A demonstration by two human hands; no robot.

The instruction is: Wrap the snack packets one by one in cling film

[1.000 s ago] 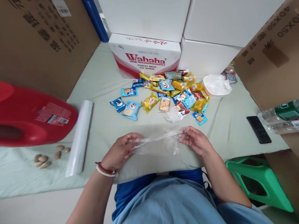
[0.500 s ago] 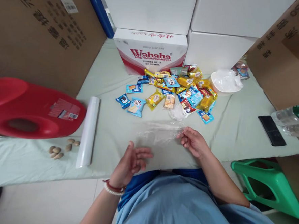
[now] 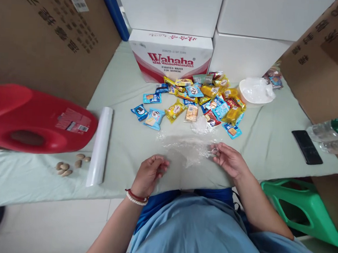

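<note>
A thin clear plastic bag point(image 3: 189, 147) is spread just above or on the cloth in front of me; I cannot tell which. My right hand point(image 3: 229, 160) pinches its right edge between thumb and fingers. At the lower left of the bag is my left hand point(image 3: 151, 173), its fingers curled and thumb against them; whether a bit of film is between them is hidden. A crumpled piece of clear plastic point(image 3: 200, 125) lies just beyond, against a pile of wrapped snacks point(image 3: 194, 91) in blue, yellow and red packets.
On the left are a roll of plastic point(image 3: 99, 147), several brown nuts point(image 3: 64, 169) and a red jug point(image 3: 43, 122). At the right are a white bowl point(image 3: 249, 99) with plastic in it, a phone point(image 3: 307, 147) and bottles point(image 3: 333, 131). A Wahaha carton point(image 3: 171, 60) stands behind.
My left hand's spread fingers have curled in to a pinch. My right hand has shifted slightly right and down with the bag, which looks more spread and crinkled.
</note>
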